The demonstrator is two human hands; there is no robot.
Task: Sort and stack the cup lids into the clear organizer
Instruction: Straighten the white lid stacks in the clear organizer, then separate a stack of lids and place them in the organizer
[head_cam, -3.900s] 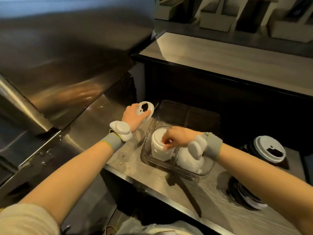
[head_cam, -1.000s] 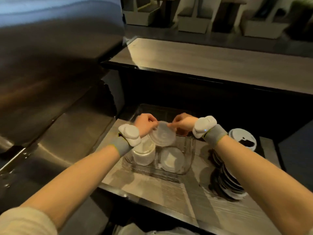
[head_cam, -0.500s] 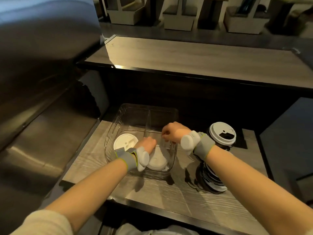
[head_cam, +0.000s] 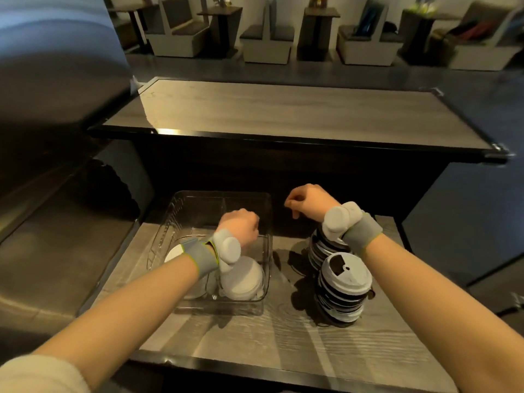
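A clear organizer (head_cam: 181, 211) with a centre divider stands on the small wooden counter. White lids (head_cam: 242, 280) are stacked in its near right compartment, and another white lid stack (head_cam: 173, 255) shows in the near left one, partly hidden by my forearm. My left hand (head_cam: 239, 229) hovers over the organizer with fingers curled and nothing seen in it. My right hand (head_cam: 307, 201) is raised to the right of the organizer, above the loose lids, fingers loosely curled and empty. Two stacks of black-and-white lids (head_cam: 344, 287) stand on the counter at right; the far stack (head_cam: 321, 248) sits under my right wrist.
A higher wooden counter (head_cam: 283, 112) runs across behind the dark partition. A stainless steel surface (head_cam: 51, 236) lies to the left. Bare wooden counter (head_cam: 283, 341) stretches in front of the organizer up to its metal front edge.
My left hand has let go of the white lid, which now lies on the near right stack. My right hand has lifted out of the organizer and moved right, over the loose lid stacks.
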